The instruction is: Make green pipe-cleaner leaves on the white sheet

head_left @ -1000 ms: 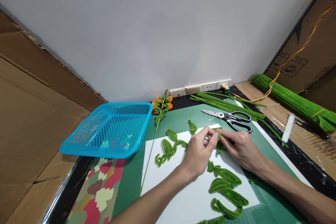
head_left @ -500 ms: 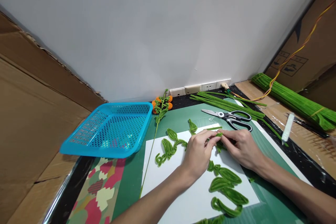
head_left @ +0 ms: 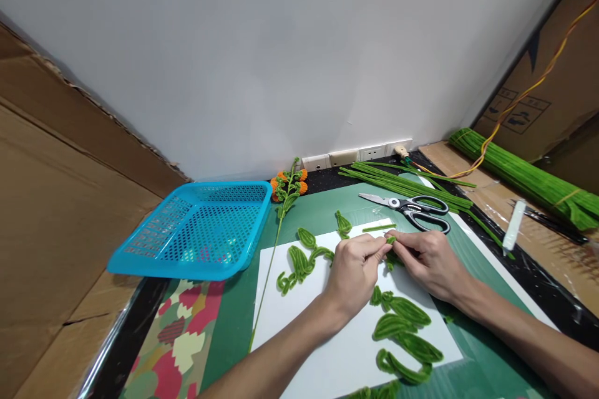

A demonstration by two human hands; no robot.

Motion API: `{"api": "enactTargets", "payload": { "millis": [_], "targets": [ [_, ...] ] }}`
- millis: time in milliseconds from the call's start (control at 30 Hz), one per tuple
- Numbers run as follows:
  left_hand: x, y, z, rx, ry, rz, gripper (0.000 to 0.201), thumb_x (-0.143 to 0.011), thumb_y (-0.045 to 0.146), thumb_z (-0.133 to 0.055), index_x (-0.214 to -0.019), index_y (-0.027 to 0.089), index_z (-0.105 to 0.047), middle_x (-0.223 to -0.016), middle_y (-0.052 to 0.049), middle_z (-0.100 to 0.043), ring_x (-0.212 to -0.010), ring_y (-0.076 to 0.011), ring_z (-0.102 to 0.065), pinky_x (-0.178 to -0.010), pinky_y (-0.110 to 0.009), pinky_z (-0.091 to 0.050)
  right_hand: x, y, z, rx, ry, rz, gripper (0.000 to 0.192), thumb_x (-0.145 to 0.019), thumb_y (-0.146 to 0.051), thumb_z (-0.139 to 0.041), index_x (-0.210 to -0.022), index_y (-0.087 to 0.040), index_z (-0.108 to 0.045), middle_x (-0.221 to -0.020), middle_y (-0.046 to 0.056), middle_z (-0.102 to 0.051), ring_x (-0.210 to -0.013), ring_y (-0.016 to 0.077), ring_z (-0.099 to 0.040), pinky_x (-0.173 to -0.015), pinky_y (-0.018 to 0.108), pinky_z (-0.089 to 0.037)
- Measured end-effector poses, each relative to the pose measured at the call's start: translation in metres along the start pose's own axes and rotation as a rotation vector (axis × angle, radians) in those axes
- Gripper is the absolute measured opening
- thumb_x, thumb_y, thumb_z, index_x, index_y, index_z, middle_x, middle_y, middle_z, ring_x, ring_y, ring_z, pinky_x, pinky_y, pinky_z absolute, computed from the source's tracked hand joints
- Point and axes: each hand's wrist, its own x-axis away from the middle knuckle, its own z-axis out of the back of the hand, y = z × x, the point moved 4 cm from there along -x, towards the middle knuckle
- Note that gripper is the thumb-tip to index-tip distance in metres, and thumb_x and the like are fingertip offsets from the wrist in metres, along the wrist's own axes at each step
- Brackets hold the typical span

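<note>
My left hand (head_left: 354, 271) and my right hand (head_left: 428, 259) meet over a white sheet (head_left: 327, 349), both pinching one small green pipe-cleaner piece (head_left: 390, 240) between their fingertips. Most of that piece is hidden by the fingers. Finished green pipe-cleaner leaves (head_left: 406, 330) lie on the sheet just below my hands. More leaves (head_left: 302, 259) lie to the left of my left hand. A short straight green piece (head_left: 379, 227) rests just beyond my fingers.
Black-handled scissors (head_left: 414, 207) lie behind my hands, beside loose green pipe cleaners (head_left: 402, 182). A blue plastic basket (head_left: 196, 227) sits at the left. An orange-flowered stem (head_left: 287, 190) leans near the wall. A thick green bundle (head_left: 524, 177) lies at far right on cardboard.
My fingers have shifted slightly on the green piece, and the hands stay together in the same spot. Nothing else has moved.
</note>
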Motion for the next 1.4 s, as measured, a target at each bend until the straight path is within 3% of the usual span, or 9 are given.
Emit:
{"api": "enactTargets", "payload": {
  "millis": [167,333,467,600,800,1033,1200,1300,1400],
  "targets": [
    [-0.002,-0.001,0.001,0.035,0.018,0.061,0.041,-0.102,0.027,-0.058,-0.063,0.018,-0.067,-0.065,-0.002,-0.058,-0.065,-0.0161,-0.052,-0.066,-0.029,-0.038,0.000,0.002,0.000,-0.025,-0.001,0.003,0.038,-0.103,-0.025,-0.045,-0.086,-0.017,-0.079,-0.069,0.006,-0.077,-0.057,0.0191,-0.069,-0.060,0.028,-0.049],
    [-0.002,-0.013,-0.002,0.219,0.083,0.227,0.025,-0.097,0.039,-0.068,-0.091,0.017,-0.077,-0.076,-0.002,-0.067,-0.049,-0.0100,-0.050,-0.052,-0.025,-0.038,-0.002,0.002,0.002,-0.049,0.007,-0.033,0.034,-0.102,-0.024,-0.048,-0.089,-0.019,-0.078,-0.070,0.004,-0.076,-0.057,0.0172,-0.067,-0.060,0.027,-0.046],
    [-0.003,-0.018,-0.003,0.345,0.076,0.278,0.028,-0.097,0.041,-0.066,-0.093,0.014,-0.074,-0.082,-0.003,-0.069,-0.044,-0.0072,-0.050,-0.046,-0.023,-0.038,-0.002,0.001,0.002,-0.014,-0.005,-0.057,0.034,-0.103,-0.027,-0.047,-0.084,-0.018,-0.074,-0.059,0.000,-0.066,-0.049,0.0147,-0.055,-0.054,0.027,-0.038],
    [-0.004,-0.018,-0.003,0.303,0.014,0.279,0.028,-0.097,0.042,-0.065,-0.096,0.015,-0.072,-0.082,-0.003,-0.070,-0.045,-0.0073,-0.052,-0.047,-0.022,-0.039,-0.003,0.001,0.002,0.003,-0.003,-0.046,0.035,-0.103,-0.027,-0.047,-0.076,-0.019,-0.068,-0.054,-0.001,-0.058,-0.046,0.0140,-0.050,-0.051,0.028,-0.033],
    [-0.004,-0.016,-0.001,0.246,0.030,0.278,0.027,-0.095,0.043,-0.068,-0.101,0.017,-0.069,-0.086,-0.001,-0.069,-0.045,-0.0071,-0.056,-0.046,-0.020,-0.039,-0.003,-0.001,0.002,-0.002,-0.005,-0.039,0.036,-0.101,-0.026,-0.048,-0.068,-0.021,-0.060,-0.052,-0.002,-0.056,-0.044,0.0132,-0.049,-0.051,0.029,-0.031],
    [-0.004,-0.016,0.000,0.238,0.047,0.266,0.024,-0.096,0.040,-0.066,-0.105,0.018,-0.066,-0.089,-0.001,-0.068,-0.046,-0.0067,-0.056,-0.047,-0.020,-0.040,-0.003,0.000,0.001,0.018,-0.037,-0.059,0.034,-0.102,-0.028,-0.048,-0.072,-0.020,-0.063,-0.054,-0.002,-0.056,-0.047,0.0136,-0.049,-0.054,0.029,-0.032],
    [-0.004,-0.013,0.001,0.248,0.042,0.229,0.023,-0.097,0.037,-0.064,-0.112,0.020,-0.068,-0.094,-0.001,-0.067,-0.048,-0.0059,-0.056,-0.048,-0.020,-0.041,-0.002,-0.001,-0.003,0.031,-0.072,-0.051,0.031,-0.104,-0.028,-0.048,-0.082,-0.019,-0.069,-0.061,-0.001,-0.065,-0.050,0.0143,-0.054,-0.054,0.028,-0.034],
    [-0.005,-0.013,0.001,0.289,0.040,0.214,0.022,-0.097,0.038,-0.064,-0.107,0.019,-0.069,-0.090,-0.001,-0.066,-0.050,-0.0068,-0.055,-0.047,-0.020,-0.040,-0.002,-0.005,-0.001,0.164,-0.094,0.006,0.032,-0.105,-0.028,-0.048,-0.083,-0.019,-0.070,-0.064,0.001,-0.068,-0.052,0.0156,-0.058,-0.054,0.028,-0.034],
    [-0.005,-0.017,0.002,0.360,0.064,0.231,0.026,-0.097,0.043,-0.064,-0.106,0.019,-0.066,-0.082,0.001,-0.062,-0.049,-0.0077,-0.054,-0.045,-0.020,-0.039,-0.003,-0.013,0.012,0.403,-0.112,0.127,0.029,-0.107,-0.030,-0.048,-0.101,-0.018,-0.074,-0.077,0.006,-0.075,-0.063,0.0210,-0.068,-0.057,0.030,-0.037]
  ]
}}
